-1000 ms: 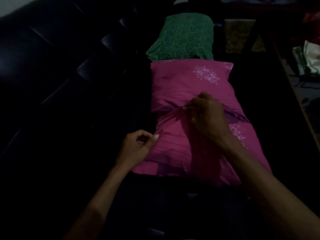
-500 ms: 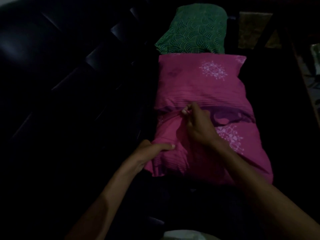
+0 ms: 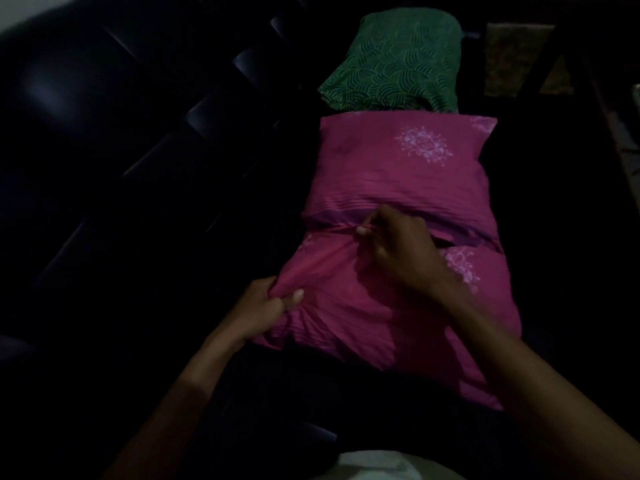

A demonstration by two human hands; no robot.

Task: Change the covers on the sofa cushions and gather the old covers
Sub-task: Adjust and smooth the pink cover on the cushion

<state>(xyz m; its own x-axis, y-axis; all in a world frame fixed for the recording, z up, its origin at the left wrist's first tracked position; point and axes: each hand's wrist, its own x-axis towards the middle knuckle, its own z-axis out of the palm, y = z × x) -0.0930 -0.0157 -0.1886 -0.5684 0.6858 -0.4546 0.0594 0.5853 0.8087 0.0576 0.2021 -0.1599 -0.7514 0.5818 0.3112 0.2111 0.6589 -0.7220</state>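
Head view, dim as it is, shows the pink cushion (image 3: 398, 237) lying flat on the seat of the dark sofa (image 3: 104, 168), right in front of the person. Its pink cover (image 3: 346, 306) has an overlapping flap opening across the middle, and that is where the work is. The right hand (image 3: 398, 251) pinches the flap edge at the opening, thumb and fingers curled tight on the fabric. The left hand (image 3: 266, 306) grips a bunch of the same cover at the near left side, its grip closed round the cloth.

Whether this cover is going on or coming off, I cannot tell from here; the cushion looks fully inside it, so I judge this one is close to being finished or only just begun. Just beyond, touching the far end, lies a green patterned cushion (image 3: 398, 64), covered too. No heap of gathered old covers shows, so that part seems left to do. Something pale (image 3: 374, 465) sits at the bottom edge, too dark to identify.
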